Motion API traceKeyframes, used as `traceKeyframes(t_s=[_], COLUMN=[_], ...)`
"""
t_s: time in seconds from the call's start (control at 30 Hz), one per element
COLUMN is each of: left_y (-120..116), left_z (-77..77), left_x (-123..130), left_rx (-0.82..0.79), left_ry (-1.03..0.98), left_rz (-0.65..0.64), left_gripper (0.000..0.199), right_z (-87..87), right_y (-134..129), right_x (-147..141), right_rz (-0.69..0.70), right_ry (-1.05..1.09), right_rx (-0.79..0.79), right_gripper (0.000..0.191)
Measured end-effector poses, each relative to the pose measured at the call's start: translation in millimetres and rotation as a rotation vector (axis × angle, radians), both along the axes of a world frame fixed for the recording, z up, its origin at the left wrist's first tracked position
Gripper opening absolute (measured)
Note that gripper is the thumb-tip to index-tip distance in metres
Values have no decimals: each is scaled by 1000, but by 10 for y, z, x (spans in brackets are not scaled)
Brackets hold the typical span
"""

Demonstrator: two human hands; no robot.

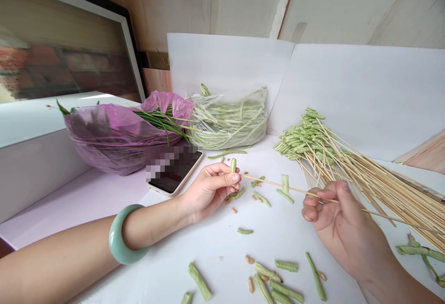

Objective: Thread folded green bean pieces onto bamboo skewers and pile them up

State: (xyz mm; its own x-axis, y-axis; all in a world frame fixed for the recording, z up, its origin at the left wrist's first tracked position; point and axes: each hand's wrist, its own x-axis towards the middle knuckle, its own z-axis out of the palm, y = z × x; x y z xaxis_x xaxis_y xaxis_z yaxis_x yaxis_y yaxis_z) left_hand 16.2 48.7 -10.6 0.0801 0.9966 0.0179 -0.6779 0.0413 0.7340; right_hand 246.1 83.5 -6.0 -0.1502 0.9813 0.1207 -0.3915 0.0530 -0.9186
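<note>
Near the middle, my left hand (215, 188), with a green bangle on its wrist, pinches a short green bean piece (233, 165) held upright. A thin wooden skewer (274, 183) runs from that piece to the right. My right hand (333, 206) has its fingers closed around the skewer, whose far end extends past the hand. Whether the tip goes into the bean is hidden by my left fingers. Cut bean pieces (285, 290) and loose tan seeds (251, 285) are scattered on the white surface below and between the hands.
At the right lies a pile of skewers (382, 183) with bean pieces (306, 132) on their ends. A phone (177, 169) rests left of centre. Behind it are a purple bag (118, 137) and a clear bag of long beans (229, 118). More bean pieces (417, 250) lie far right.
</note>
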Motion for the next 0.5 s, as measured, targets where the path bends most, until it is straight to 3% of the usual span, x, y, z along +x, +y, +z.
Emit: traceKeyframes(t_s=[0.17,0.4,0.5], left_y=[6,-35,-55], left_z=[-19,-70,-83], left_x=[-15,11,31], left_rx=[-1,19,8], left_ry=[-43,-9,1], left_rz=[-42,-171,-199], left_gripper=[21,22,22], right_z=[103,80,68], right_y=[-50,-144,-193], right_x=[32,-23,-63], right_rz=[77,189,194], right_ry=[-59,-96,-102], right_rx=[214,354,328], right_gripper=[32,32,32])
